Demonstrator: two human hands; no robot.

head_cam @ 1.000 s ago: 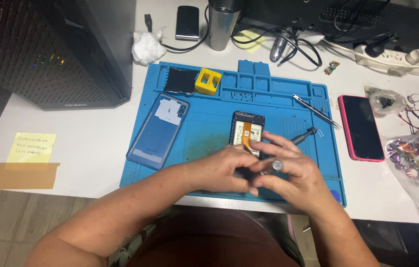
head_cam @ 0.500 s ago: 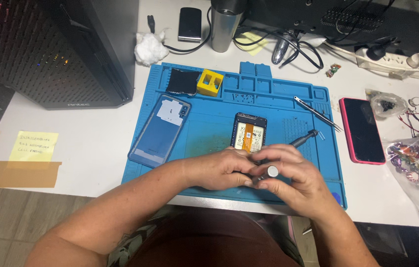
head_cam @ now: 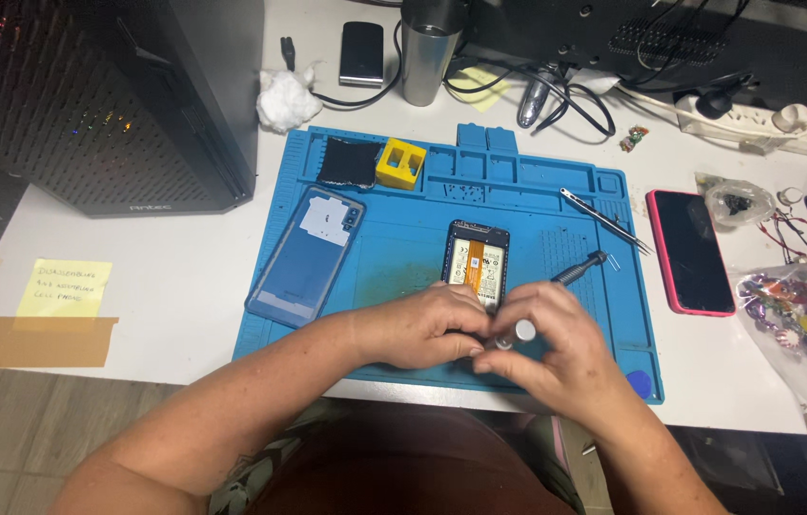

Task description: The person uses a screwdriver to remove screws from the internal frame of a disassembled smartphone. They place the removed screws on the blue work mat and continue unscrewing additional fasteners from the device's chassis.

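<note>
An opened phone (head_cam: pixel 476 259) with its battery showing lies on the blue work mat (head_cam: pixel 403 238). My left hand (head_cam: pixel 422 327) rests on the phone's near end and grips it. My right hand (head_cam: pixel 551 339) is closed around a small screwdriver (head_cam: pixel 516 333), whose round silver cap shows between my fingers. The tip is hidden under my hands. A second screwdriver (head_cam: pixel 579 270) lies just beyond my right hand. The phone's blue back cover (head_cam: pixel 308 253) lies on the mat's left side.
Tweezers (head_cam: pixel 605 219), a yellow block (head_cam: pixel 400 163) and a black pad (head_cam: pixel 346 161) sit on the mat. A pink-cased phone (head_cam: pixel 689 250) and a bag of colourful pieces (head_cam: pixel 799 315) lie to the right. A computer tower (head_cam: pixel 127 95) stands at left, a metal cup (head_cam: pixel 427 52) and cables behind.
My hands have stayed together at the phone's near end, with only small shifts of the fingers around the screwdriver. The camera view has moved slightly.
</note>
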